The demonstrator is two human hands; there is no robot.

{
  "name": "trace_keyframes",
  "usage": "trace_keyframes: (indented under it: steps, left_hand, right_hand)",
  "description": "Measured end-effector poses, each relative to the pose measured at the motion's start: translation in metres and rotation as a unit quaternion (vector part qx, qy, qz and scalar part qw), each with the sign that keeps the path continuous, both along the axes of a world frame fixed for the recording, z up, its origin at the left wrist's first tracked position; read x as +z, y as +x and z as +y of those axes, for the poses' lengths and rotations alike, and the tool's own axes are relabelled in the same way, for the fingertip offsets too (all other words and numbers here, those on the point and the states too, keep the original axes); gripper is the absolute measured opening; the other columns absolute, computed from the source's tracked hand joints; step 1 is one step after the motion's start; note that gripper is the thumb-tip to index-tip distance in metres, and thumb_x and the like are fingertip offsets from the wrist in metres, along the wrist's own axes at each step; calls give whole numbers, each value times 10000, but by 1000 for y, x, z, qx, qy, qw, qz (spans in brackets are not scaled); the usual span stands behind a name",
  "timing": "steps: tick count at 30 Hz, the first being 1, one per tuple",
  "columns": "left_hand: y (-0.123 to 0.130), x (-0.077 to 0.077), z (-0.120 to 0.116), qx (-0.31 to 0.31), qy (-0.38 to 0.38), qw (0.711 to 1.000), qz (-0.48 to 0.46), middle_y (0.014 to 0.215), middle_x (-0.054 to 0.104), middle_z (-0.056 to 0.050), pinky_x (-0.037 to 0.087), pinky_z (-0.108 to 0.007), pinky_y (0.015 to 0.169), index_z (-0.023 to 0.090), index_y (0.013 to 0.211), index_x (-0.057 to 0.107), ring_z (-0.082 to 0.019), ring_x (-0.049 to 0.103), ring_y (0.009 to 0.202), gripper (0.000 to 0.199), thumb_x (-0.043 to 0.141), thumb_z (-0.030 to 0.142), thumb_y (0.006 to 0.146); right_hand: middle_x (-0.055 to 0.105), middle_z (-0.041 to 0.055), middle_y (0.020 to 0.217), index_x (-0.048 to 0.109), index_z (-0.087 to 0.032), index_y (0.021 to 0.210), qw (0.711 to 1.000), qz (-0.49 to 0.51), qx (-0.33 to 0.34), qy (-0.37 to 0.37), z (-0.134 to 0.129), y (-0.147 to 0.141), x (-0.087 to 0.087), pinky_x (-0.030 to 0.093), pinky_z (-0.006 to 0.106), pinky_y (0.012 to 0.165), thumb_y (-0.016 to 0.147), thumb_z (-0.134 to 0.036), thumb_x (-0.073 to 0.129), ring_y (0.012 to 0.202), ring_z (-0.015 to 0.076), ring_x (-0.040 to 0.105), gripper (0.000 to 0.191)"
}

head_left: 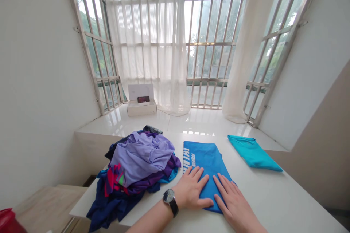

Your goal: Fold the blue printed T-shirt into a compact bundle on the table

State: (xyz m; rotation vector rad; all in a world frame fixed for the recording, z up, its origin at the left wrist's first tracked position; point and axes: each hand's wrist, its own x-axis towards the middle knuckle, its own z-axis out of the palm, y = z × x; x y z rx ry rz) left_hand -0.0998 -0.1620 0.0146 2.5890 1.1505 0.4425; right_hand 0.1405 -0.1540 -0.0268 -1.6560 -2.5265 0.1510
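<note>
A folded blue garment (209,156) with white lettering lies on the white table (262,193). My left hand (193,188) rests flat on its lower left part, fingers spread, a black-strapped watch on the wrist. On its lower right part lies my right hand (231,196), fingers stretched out. Neither hand grips anything. To the left is a loose heap of clothes (144,156), lavender on top, with purple, navy and red pieces around and under it. A folded teal garment (253,153) lies flat at the right.
On the window ledge (175,122) behind the table stands an open white box (141,108) with a phone (143,99) propped on it. White curtains (172,62) hang before the barred windows. A red object (10,221) shows at the lower left.
</note>
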Motion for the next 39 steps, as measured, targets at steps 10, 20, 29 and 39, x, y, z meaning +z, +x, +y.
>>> trace_keyframes:
  steps: [10, 20, 29, 39]
  left_hand:
    - [0, 7, -15, 3, 2, 1000, -2, 1629, 267, -154, 153, -564, 1229, 214, 1568, 304, -355, 230, 1503, 921, 358, 832, 888]
    - [-1, 13, -14, -7, -10, 1000, 4, 1638, 241, -153, 133, -574, 1227, 217, 1579, 277, -362, 195, 1512, 989, 341, 879, 847]
    - [-1, 13, -15, -5, -3, 1000, 13, 1631, 261, -156, 114, -612, 1219, 220, 1581, 268, -369, 198, 1510, 983, 336, 875, 852]
    - [0, 8, -15, 1, 4, 1000, -7, 1618, 304, -142, 131, -606, 1220, 235, 1569, 305, -367, 242, 1497, 941, 375, 852, 862]
  right_hand:
    - [262, 52, 1635, 293, -234, 1551, 1000, 10, 11, -6, -17, 7, 5, 246, 525, 1240, 921, -723, 341, 1508, 302, 260, 799]
    - [243, 69, 1640, 303, -208, 1552, 999, -6, -5, -32, -22, 1, 19, 222, 525, 1245, 890, -760, 354, 1513, 309, 243, 863]
    - [232, 62, 1641, 295, -203, 1554, 999, -7, -9, -37, -23, 0, 20, 217, 523, 1249, 893, -749, 356, 1513, 308, 242, 859]
    - [233, 56, 1635, 310, -201, 1548, 999, 1, -9, -34, -23, 0, 20, 230, 537, 1243, 898, -738, 357, 1509, 316, 251, 844]
